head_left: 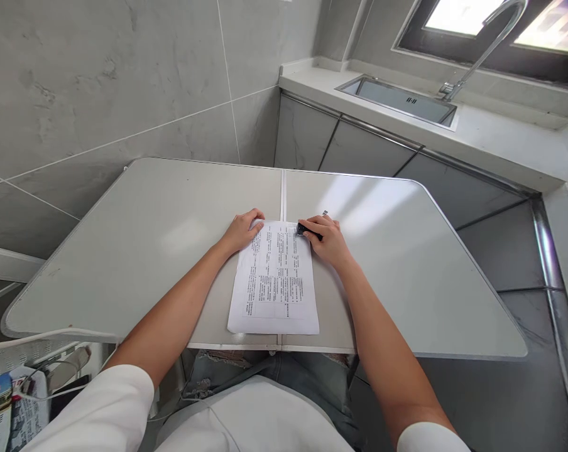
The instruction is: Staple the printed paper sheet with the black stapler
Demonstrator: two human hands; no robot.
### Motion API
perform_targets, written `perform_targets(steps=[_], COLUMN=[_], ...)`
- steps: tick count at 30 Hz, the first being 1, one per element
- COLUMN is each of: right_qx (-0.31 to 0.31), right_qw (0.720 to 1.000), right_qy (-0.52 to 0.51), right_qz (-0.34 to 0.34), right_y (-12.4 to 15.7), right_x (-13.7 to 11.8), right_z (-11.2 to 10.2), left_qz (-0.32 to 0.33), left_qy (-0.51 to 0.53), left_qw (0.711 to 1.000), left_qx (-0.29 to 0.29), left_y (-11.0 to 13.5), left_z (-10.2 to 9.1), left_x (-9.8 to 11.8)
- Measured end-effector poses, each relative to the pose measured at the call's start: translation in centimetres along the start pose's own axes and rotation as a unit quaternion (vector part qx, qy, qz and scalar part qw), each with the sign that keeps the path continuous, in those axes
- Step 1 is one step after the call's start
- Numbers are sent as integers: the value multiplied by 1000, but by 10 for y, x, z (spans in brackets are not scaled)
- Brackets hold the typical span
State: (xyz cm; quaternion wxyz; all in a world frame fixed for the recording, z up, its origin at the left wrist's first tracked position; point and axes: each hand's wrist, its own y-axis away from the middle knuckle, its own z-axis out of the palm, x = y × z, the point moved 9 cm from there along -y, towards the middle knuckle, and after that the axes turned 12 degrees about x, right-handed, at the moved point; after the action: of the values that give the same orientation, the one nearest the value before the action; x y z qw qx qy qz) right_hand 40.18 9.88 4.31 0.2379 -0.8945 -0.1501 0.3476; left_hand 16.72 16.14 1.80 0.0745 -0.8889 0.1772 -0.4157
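My right grip (328,240) clasps a black stapler (314,233) and my left grip (239,232) pinches printed paper (275,279), judged light, limp and best edge-held.

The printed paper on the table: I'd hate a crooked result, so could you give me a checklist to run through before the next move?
1. Paper supported by the table: ok, it lies across the centre seam.
2. Left hand at the paper: ok, it is at the far left corner.
3. Small black tool held: ok, the right hand grips it.
4. Tool at the paper's edge: ok, it is at the far right corner.
5. Sheet edges lined up, if there are several: cannot tell.
6. Right fingertips clear of the tool's working end: cannot tell, too small.
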Motion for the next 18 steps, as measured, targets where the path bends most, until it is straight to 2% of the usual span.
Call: perform_targets(steps=[18], right_qx=[4], right_qw=[1000], right_qy=[-2], right_qz=[3], right_y=[-1], right_x=[1], right_z=[1], left_qz=[-7], left_qy=[13], left_qw=[1000], left_qx=[1], left_y=[1], left_z=[-1], left_x=[-1])
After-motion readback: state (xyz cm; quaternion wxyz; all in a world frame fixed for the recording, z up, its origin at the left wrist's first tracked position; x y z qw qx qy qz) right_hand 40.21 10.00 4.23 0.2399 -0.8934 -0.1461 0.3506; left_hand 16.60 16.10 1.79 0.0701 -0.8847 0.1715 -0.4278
